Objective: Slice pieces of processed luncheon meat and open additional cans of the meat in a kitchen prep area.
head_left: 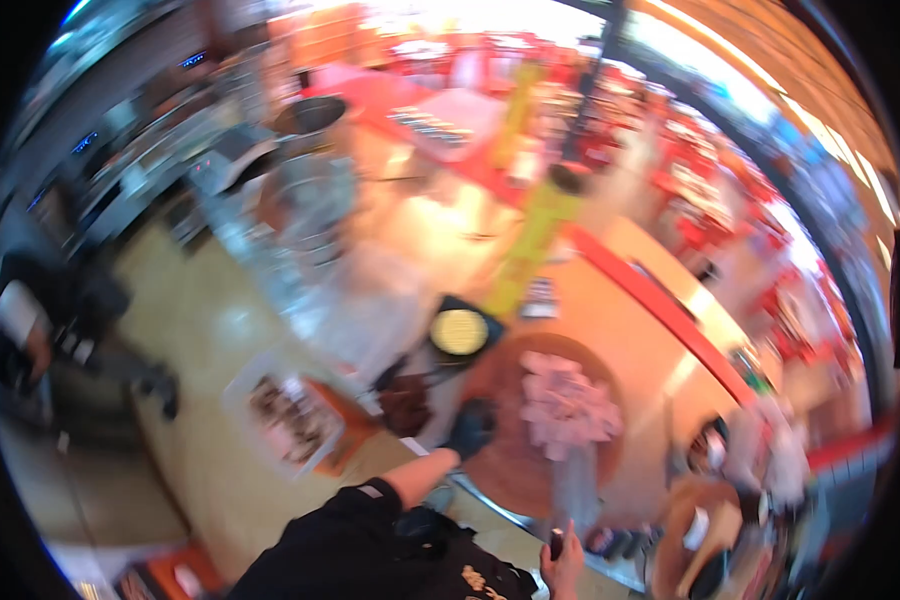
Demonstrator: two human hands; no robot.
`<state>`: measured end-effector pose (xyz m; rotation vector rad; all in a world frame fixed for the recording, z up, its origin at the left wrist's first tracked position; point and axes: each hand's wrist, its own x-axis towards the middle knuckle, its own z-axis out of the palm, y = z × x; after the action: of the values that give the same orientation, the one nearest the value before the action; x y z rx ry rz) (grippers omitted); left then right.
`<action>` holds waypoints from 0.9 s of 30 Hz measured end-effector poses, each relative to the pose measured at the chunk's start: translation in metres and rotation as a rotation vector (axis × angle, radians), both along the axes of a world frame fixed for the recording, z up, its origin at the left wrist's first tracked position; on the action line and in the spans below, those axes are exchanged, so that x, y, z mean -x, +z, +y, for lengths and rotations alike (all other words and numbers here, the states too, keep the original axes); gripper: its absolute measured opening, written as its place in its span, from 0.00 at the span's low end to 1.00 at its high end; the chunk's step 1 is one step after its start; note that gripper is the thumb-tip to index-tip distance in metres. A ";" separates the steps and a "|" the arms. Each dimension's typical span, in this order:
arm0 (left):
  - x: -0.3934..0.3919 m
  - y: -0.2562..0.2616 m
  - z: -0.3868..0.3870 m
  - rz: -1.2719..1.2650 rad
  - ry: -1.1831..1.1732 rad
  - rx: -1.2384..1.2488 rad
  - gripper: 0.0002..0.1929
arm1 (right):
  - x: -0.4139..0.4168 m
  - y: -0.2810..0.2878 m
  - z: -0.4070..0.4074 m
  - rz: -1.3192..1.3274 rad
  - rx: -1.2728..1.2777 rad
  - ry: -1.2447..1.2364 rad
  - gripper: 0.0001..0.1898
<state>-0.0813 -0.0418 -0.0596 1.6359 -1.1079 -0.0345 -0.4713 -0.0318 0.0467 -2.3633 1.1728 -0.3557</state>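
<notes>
A heap of pink sliced meat [568, 401] lies on a large round wooden chopping block [506, 469]. My right hand [561, 562], bare, grips the dark handle of a cleaver at the near side of the block. The grey cleaver blade [576, 484] is blurred and reaches to the near edge of the meat. On the left rim of the block is my left hand [472, 427], in a dark glove and apart from the meat. Blur hides its fingers, so I cannot tell whether it holds anything.
A yellow round thing [459, 331] sits on a dark base behind the block. At left stands a container of dark and pale pieces [292, 420]. A second wooden board [694, 525] with utensils lies at right. Another person [37, 337] is at far left. A red ledge [660, 311] borders the counter.
</notes>
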 end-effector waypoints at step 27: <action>0.085 -0.012 -0.001 0.493 -0.377 -0.493 0.13 | 0.212 -0.198 0.432 -0.745 -1.051 -1.870 0.15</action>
<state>-0.1667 -0.0430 -0.0720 1.6806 -1.0456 -0.9711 -0.6835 0.4002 -0.1514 0.2283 1.9611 -0.7498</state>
